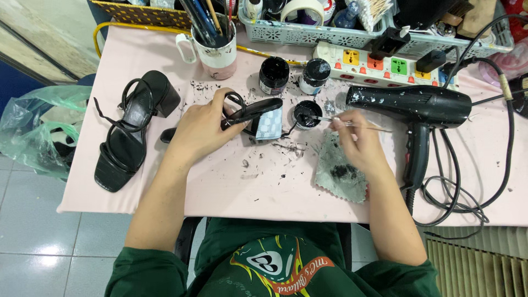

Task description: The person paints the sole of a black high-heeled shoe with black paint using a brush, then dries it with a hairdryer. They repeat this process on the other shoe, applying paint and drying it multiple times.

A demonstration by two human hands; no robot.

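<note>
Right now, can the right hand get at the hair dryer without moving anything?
Probably yes. The hair dryer lies just beside the right hand with bare table between, but that hand is holding a thin brush, so it isn't free to grip.

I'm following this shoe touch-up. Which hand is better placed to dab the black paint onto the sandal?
The right hand: it holds the thin brush, its tip at the open paint lid. The left hand is gripping the black sandal, steadying it.
</note>
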